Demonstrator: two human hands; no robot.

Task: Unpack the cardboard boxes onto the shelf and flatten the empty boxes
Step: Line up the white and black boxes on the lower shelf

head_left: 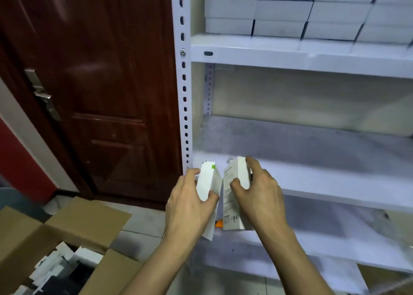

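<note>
a person stands before a white metal shelving unit (312,55) with slotted uprights, both bare forearms reaching forward. the left hand (190,203) grips a slim white carton with a small green mark near its top (206,181), thumb on one face and fingers curled round the other. the right hand (257,189) grips a second slim white carton printed with fine grey text (233,196), index finger stretched along its upper edge and thumb pressed on its near face. the two cartons are held upright, tilted slightly away from each other at the top, just beside one another in front of the front lip of the grey middle shelf board (312,143), which looks bare behind them. the shelf above carries neat rows of stacked white boxes (290,11). at the lower left, on the tiled floor, sits an open brown cardboard box (73,232) with its flaps spread, holding a jumble of more white cartons (58,263). a dark red-brown panelled door with a silver handle (100,82) fills the left side, next to the shelving.
</note>
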